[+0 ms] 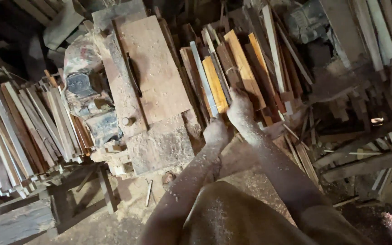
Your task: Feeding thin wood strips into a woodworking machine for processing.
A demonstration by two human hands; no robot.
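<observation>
Both my hands reach down to a leaning stack of thin wooden slats (232, 72) beside a saw bench. My left hand (215, 131) grips the near end of an orange-brown slat (214, 84) in that stack. To its right, my right hand (240, 108) rests on the near ends of the darker slats and seems to grip them; the fingers are partly hidden. Sawdust covers both forearms.
A dusty saw bench (153, 77) with a blade slot stands left of the stack, a motor (85, 84) at its left side. More slats (19, 131) are piled far left. Scrap wood (364, 149) litters the right. Sawdust covers the floor (128, 199).
</observation>
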